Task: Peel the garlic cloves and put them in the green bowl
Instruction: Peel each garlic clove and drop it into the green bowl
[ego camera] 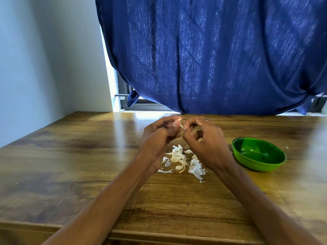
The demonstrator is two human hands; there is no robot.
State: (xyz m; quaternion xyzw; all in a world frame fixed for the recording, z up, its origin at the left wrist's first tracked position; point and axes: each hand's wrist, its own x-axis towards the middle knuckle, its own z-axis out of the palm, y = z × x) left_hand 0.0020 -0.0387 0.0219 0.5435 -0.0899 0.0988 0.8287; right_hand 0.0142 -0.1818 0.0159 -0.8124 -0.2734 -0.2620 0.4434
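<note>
Both hands are raised a little above the wooden table (70, 156), close together at the centre. My left hand (157, 137) holds a small garlic clove (180, 123) between thumb and fingers. My right hand (203, 140) pinches at the clove's skin from the right, fingers curled. Below the hands lies a pile of white garlic skins and cloves (182, 160) on the table. The green bowl (258, 154) stands to the right of my right hand; its inside looks empty.
A blue curtain (212, 59) hangs behind the table's far edge, over a window. A grey wall (44, 59) borders the table on the left. The table's front edge runs along the bottom of the view.
</note>
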